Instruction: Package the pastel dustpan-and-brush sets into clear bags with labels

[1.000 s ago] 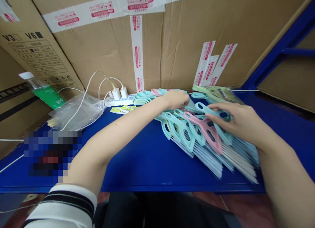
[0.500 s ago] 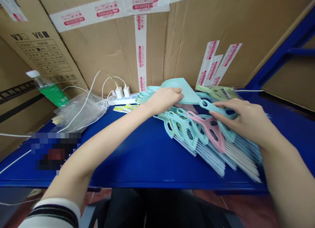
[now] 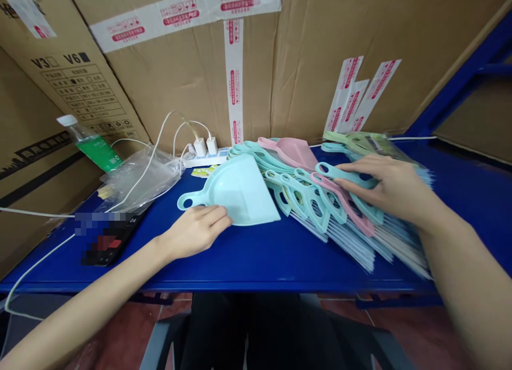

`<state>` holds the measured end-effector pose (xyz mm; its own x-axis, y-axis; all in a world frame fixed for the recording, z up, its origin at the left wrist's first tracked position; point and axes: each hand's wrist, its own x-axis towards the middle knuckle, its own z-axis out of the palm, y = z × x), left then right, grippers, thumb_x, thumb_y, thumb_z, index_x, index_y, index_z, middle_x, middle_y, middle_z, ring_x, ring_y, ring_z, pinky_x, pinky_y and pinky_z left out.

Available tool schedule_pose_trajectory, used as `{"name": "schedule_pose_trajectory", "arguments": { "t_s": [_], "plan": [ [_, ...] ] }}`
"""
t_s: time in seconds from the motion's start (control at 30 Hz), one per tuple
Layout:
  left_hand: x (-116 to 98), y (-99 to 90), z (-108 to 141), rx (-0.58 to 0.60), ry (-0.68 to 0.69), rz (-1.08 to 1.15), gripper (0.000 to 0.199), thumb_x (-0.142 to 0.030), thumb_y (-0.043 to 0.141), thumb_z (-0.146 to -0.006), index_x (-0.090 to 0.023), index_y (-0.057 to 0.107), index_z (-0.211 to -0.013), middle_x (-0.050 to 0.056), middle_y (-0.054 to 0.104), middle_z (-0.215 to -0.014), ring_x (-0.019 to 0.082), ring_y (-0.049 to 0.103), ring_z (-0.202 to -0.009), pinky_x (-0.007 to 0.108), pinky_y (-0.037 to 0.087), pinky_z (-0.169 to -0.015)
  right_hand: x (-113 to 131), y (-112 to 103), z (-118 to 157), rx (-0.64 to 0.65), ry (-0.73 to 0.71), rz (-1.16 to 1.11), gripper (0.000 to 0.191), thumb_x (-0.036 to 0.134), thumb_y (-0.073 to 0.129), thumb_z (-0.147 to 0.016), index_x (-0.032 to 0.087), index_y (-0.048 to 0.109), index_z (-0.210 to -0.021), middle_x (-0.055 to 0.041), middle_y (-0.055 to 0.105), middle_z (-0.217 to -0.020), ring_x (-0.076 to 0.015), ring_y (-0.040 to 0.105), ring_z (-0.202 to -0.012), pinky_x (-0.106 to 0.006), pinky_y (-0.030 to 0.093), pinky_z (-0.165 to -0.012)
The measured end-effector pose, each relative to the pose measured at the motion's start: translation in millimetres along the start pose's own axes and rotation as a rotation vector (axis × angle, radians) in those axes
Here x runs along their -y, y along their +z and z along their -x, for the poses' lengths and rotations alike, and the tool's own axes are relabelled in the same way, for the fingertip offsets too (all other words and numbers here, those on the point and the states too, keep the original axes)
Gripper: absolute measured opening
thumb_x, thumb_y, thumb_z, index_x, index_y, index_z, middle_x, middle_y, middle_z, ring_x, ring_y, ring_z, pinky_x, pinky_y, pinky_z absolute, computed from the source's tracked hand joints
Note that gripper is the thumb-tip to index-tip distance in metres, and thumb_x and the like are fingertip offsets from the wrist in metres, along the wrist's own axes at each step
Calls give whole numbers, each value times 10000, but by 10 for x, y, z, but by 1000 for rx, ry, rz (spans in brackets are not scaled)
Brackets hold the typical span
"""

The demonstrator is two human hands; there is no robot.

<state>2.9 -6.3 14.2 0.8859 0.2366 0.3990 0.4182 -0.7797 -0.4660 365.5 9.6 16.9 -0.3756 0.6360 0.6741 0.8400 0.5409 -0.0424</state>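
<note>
My left hand [image 3: 200, 228] grips the near edge of a light blue dustpan [image 3: 238, 191], whose looped handle points left over the blue table. At the right, my right hand [image 3: 384, 186] is closed on the handle of a light blue brush [image 3: 346, 174], the rightmost in an overlapping row. A pink brush [image 3: 346, 196] lies just left of it, and more light blue brushes [image 3: 310, 199] fan out further left, bristles toward the front right. Behind them rests a pink dustpan [image 3: 296, 151] beside stacked light blue dustpans [image 3: 252, 151].
Cardboard boxes [image 3: 180, 66] stand behind the blue table [image 3: 248, 258]. A green-labelled bottle [image 3: 94, 146], plastic bags [image 3: 140, 178], a dark phone [image 3: 116, 239] and cables are at the left. Chargers sit in a power strip [image 3: 208, 159]. Green brushes [image 3: 360, 143] lie at the back right.
My left hand has brought the light blue dustpan left and nearer, uncovering the pink dustpan. My right hand still holds the brush, which has shifted slightly in view.
</note>
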Motion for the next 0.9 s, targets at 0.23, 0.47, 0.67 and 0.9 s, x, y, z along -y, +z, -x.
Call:
{"name": "schedule_pose_trajectory", "arguments": {
  "t_s": [0.23, 0.47, 0.67, 0.9],
  "plan": [
    [-127, -55, 315, 80, 9, 126, 389, -26, 282, -969, -144, 603, -784, -2, 536, -656, 129, 466, -527, 258, 380, -502, 278, -16, -170, 73, -135, -57, 363, 412, 469, -972, 170, 735, -918, -97, 711, -721, -206, 623, -670, -352, 471, -615],
    [-103, -89, 328, 128, 61, 243, 404, -53, 262, -988, -141, 612, -805, 5, 534, -680, 132, 465, -563, 270, 365, -516, 908, 132, -399, 172, -285, -185, 224, 269, 524, -941, 151, 708, -895, -69, 704, -768, -203, 616, -718, -354, 464, -699],
    [-71, -73, 299, 132, 73, 316, 425, -87, 261, -1007, -152, 645, -836, 1, 580, -688, 119, 498, -557, 270, 344, -510, 1418, 488, -682, 378, -245, -215, 133, 232, 617, -875, 161, 729, -867, -73, 718, -803, -235, 633, -808, -400, 458, -809],
    [283, -241, 307, -87, -196, 376, 234, -246, 446, -1000, -221, 677, -974, 6, 715, -864, 105, 650, -727, 221, 478, -676, 1671, 796, -859, 505, -187, -276, 153, 226, 619, -876, 142, 736, -928, -112, 746, -930, -275, 655, -953, -433, 443, -906]
  ]
}}
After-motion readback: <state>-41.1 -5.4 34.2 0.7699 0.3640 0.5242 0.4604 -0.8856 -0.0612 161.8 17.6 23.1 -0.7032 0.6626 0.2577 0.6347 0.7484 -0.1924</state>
